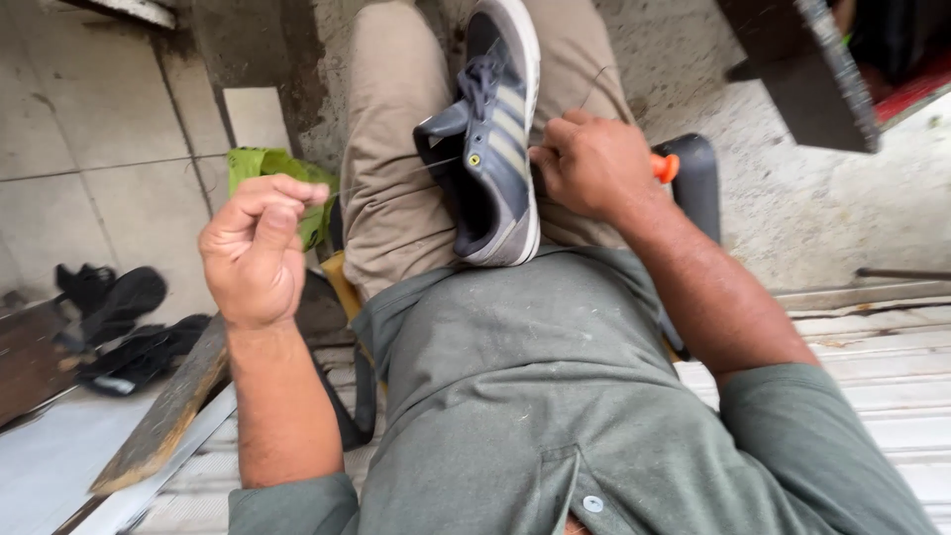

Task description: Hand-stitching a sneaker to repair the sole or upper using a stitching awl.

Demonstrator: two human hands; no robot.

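I see the sneaker (495,149) lying on its side across my lap, sole to the right. My left hand (260,248) is pinched shut on a thin thread (396,176), pulled taut out to the left. My right hand (594,163) is closed around an orange-handled awl (665,166) against the sole. I judge a stitch is being tightened; the next pass needs the awl pushed carefully through the sole edge.

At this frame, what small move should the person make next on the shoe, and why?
Probably draw the left hand a little farther out to take up the thread. The thread runs thin from the pinched left fingers to the side of the grey sneaker lying on the lap, while the right hand steadies the shoe and holds an orange-handled tool. Whether the stitch is already snug cannot be told.
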